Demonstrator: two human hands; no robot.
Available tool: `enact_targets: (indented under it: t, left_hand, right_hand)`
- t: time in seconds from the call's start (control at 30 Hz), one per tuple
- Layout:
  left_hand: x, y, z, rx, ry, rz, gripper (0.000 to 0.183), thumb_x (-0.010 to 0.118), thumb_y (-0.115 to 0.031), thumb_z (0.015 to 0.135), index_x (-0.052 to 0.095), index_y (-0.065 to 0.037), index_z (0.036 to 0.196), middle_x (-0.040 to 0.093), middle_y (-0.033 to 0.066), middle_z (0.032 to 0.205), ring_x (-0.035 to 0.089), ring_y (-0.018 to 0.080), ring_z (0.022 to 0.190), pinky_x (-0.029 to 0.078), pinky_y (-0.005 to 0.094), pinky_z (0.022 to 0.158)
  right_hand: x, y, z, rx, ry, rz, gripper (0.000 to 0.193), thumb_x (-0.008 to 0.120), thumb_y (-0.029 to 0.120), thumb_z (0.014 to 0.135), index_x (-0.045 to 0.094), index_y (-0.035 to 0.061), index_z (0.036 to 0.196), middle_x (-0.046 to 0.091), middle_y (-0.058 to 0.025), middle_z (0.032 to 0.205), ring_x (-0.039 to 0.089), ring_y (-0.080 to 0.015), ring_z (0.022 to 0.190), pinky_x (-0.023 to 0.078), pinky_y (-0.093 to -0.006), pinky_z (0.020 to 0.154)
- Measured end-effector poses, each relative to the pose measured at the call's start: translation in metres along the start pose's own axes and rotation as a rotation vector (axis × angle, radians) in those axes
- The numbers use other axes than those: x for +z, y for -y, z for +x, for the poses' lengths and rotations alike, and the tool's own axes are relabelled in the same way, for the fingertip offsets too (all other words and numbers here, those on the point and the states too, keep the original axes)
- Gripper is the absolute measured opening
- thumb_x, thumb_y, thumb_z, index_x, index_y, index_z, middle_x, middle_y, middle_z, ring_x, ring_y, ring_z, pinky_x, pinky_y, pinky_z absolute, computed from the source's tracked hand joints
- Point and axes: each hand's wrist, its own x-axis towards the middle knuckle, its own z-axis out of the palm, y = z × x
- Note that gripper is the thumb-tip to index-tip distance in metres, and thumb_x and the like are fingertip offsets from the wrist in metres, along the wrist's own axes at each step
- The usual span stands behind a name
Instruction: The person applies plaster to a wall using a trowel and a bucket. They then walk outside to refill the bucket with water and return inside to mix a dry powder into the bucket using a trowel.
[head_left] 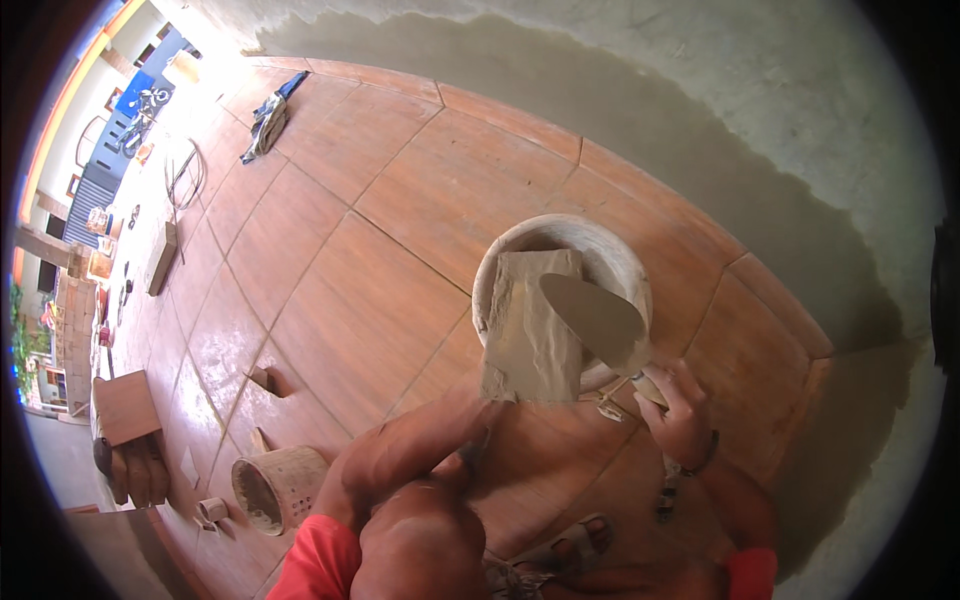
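In my right hand [680, 412] is a trowel [597, 320], its fingers closed round the handle. The broad grey blade slants over the right side of a flat rectangular mortar board [530, 325] coated with grey mortar. My left hand [488, 412] is at the board's near edge and appears to hold it; its fingers are mostly hidden beneath. Board and blade lie above a round, pale, mortar-crusted basin [625, 245] on the tiled floor, covering most of its inside. A dark band circles my right wrist.
Smooth damp plaster [660, 130] covers the lower wall on the right, above a tile skirting [500, 105]. At left lie a tipped bucket [290, 480], a small cup-like piece [212, 510], stacked tiles [128, 405], a long block [160, 258], a cable coil [186, 180] and a crumpled cloth [268, 128].
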Motion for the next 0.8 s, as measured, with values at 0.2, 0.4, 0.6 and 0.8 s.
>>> enact_targets:
  t: [0.2, 0.4, 0.6, 0.8]
  left_hand:
    - [0.012, -0.024, 0.005, 0.306, -0.253, 0.101, 0.028, 0.041, -0.025, 0.092, 0.051, -0.008, 0.111, 0.058, 0.0072, 0.1, 0.058, 0.019, 0.088, 0.052, 0.0338, 0.072]
    - [0.017, -0.021, 0.02, 0.607, -0.474, 0.397, 0.027, 0.041, -0.025, 0.092, 0.052, -0.007, 0.108, 0.058, 0.0076, 0.096, 0.058, 0.0178, 0.081, 0.051, 0.0321, 0.067]
    - [0.032, -0.018, 0.025, 0.665, -0.436, 0.268, 0.026, 0.041, -0.025, 0.091, 0.052, -0.005, 0.104, 0.058, 0.0069, 0.09, 0.058, 0.0164, 0.076, 0.05, 0.0304, 0.062]
    - [0.037, -0.02, 0.012, 0.807, -0.538, 0.861, 0.022, 0.047, -0.021, 0.088, 0.053, -0.003, 0.1, 0.059, 0.0073, 0.089, 0.058, 0.0158, 0.074, 0.048, 0.0299, 0.062]
  right_hand:
    - [-0.033, 0.004, -0.038, 0.066, -0.007, 0.064, 0.032, 0.064, 0.003, 0.07, 0.055, -0.0024, 0.101, 0.058, -0.0163, 0.083, 0.058, -0.0303, 0.079, 0.048, -0.0372, 0.065]
    - [-0.031, 0.048, -0.036, -0.038, 0.132, 0.219, 0.03, 0.069, 0.008, 0.067, 0.056, -0.0018, 0.094, 0.059, -0.0174, 0.081, 0.06, -0.0307, 0.067, 0.049, -0.035, 0.058]
    - [-0.026, 0.059, -0.035, -0.047, 0.142, 0.194, 0.033, 0.068, 0.01, 0.072, 0.056, 0.0001, 0.101, 0.059, -0.0127, 0.083, 0.06, -0.0273, 0.069, 0.05, -0.0332, 0.058]
    - [-0.013, 0.049, -0.04, -0.097, 0.108, 0.102, 0.026, 0.067, 0.01, 0.072, 0.059, 0.0028, 0.095, 0.055, -0.0104, 0.078, 0.057, -0.0259, 0.067, 0.048, -0.0343, 0.057]
